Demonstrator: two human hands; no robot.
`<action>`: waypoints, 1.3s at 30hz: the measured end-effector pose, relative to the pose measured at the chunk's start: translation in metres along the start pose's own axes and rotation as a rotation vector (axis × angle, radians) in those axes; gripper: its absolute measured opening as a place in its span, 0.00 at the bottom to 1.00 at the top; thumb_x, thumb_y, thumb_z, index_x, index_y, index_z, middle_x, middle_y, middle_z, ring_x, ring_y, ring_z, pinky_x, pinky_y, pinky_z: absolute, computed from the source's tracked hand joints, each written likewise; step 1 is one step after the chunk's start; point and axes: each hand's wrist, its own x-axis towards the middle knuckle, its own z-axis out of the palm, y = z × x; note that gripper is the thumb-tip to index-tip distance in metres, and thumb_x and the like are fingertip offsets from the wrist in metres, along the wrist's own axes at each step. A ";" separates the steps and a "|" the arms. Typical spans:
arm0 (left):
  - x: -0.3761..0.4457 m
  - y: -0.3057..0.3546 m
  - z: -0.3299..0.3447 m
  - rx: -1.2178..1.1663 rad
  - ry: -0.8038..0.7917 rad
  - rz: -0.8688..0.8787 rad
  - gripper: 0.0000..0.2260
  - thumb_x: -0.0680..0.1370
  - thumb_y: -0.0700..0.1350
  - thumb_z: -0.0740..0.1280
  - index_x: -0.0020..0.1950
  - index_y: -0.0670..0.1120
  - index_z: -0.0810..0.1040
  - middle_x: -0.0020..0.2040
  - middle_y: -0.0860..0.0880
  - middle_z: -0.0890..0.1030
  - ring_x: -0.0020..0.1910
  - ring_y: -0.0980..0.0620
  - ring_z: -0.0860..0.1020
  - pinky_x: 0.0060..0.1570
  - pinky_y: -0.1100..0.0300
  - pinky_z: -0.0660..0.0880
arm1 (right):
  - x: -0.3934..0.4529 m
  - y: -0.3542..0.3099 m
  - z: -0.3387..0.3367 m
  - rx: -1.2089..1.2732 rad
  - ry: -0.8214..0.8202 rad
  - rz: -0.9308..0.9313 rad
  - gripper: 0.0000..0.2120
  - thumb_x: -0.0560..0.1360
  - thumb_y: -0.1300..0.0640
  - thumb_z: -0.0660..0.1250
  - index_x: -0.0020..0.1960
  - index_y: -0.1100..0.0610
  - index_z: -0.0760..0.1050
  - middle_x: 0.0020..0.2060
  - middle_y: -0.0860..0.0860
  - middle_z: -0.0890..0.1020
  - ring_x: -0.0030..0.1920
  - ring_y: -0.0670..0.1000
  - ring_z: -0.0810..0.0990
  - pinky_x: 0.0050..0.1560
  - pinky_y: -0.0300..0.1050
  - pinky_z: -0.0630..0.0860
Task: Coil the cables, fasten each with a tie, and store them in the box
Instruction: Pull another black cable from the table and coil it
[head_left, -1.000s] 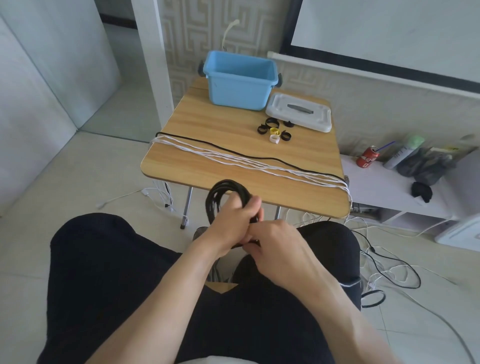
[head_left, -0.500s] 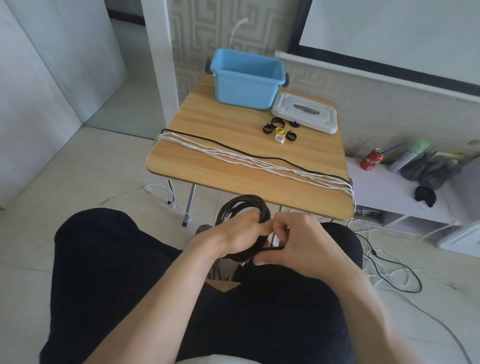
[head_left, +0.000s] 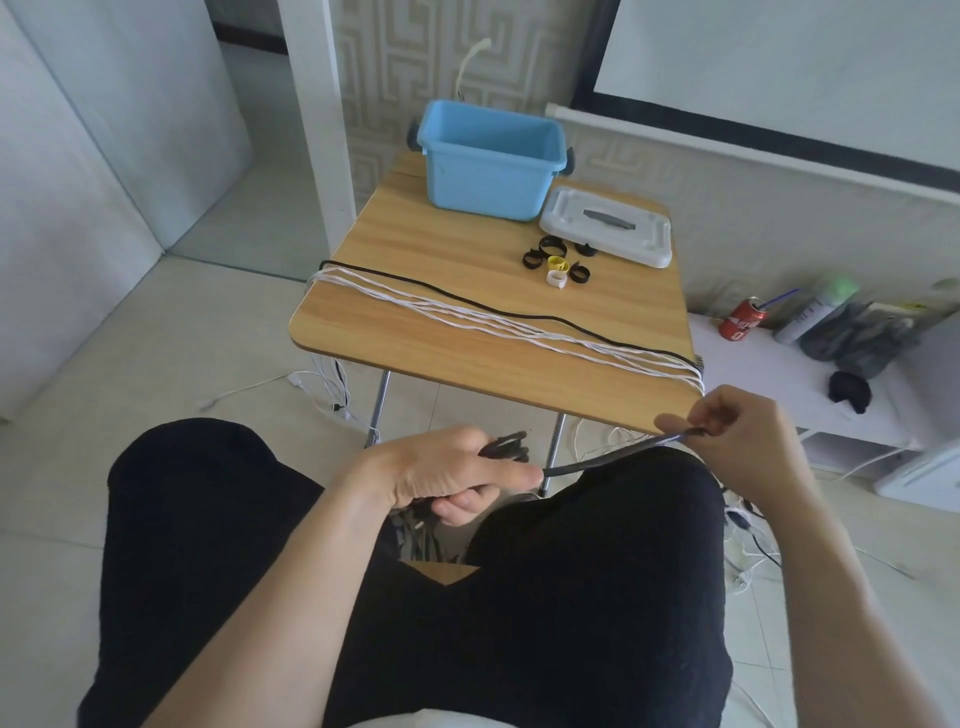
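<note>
the left hand (head_left: 447, 475) sits low over the person's lap, fingers curled round a black coiled cable (head_left: 506, 449); only a few dark loops poke out past the knuckles, and more strands seem to hang below the palm between the knees. from under the thumb a flat black tie (head_left: 618, 453) runs out taut to the right, where the right hand (head_left: 737, 436) pinches its far end between fingertips and thumb, just in front of the near edge of the table (head_left: 415, 343).

the coil looks light and soft, the sort that springs open if the grip slackens, so it is best held where the loops cross, squeezed flat, as the left hand appears to do. the tie looks thin and limp with no stiffness of its own; my guess is it needs tension from its tip to wrap snug, and a pinch right at the end gives the most length to wind.

on the table, white cables (head_left: 498, 325) lie stretched across the top with a loose black cable (head_left: 467, 296) just behind them, both trailing off the edges to the floor. further back are the spare ties (head_left: 556, 260), small black rings with one yellow and one white. the blue box (head_left: 488, 161) stands open at the far edge, its white lid (head_left: 605, 226) lying flat just to its right. none of the cables is in the box as far as can be seen; its inside is mostly hidden.
</note>
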 end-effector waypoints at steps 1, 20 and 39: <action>0.001 -0.001 0.000 -0.048 -0.012 0.023 0.21 0.81 0.53 0.67 0.31 0.46 0.66 0.24 0.47 0.62 0.20 0.53 0.60 0.25 0.61 0.58 | -0.001 -0.004 0.005 -0.009 0.013 -0.008 0.15 0.67 0.48 0.81 0.36 0.53 0.76 0.31 0.50 0.78 0.33 0.52 0.73 0.36 0.43 0.69; 0.007 -0.014 -0.009 -1.083 -0.541 0.469 0.13 0.84 0.48 0.58 0.42 0.45 0.70 0.22 0.53 0.64 0.15 0.53 0.66 0.26 0.57 0.78 | -0.031 -0.067 0.054 0.289 -0.181 -0.266 0.17 0.79 0.42 0.62 0.42 0.52 0.82 0.27 0.56 0.73 0.28 0.47 0.67 0.29 0.40 0.63; 0.026 0.003 -0.004 -1.457 0.683 0.618 0.16 0.84 0.55 0.58 0.44 0.45 0.67 0.33 0.51 0.69 0.29 0.53 0.70 0.46 0.54 0.74 | -0.062 -0.054 0.072 -0.383 -0.538 -0.368 0.09 0.80 0.52 0.62 0.50 0.51 0.80 0.37 0.45 0.78 0.38 0.50 0.76 0.39 0.43 0.71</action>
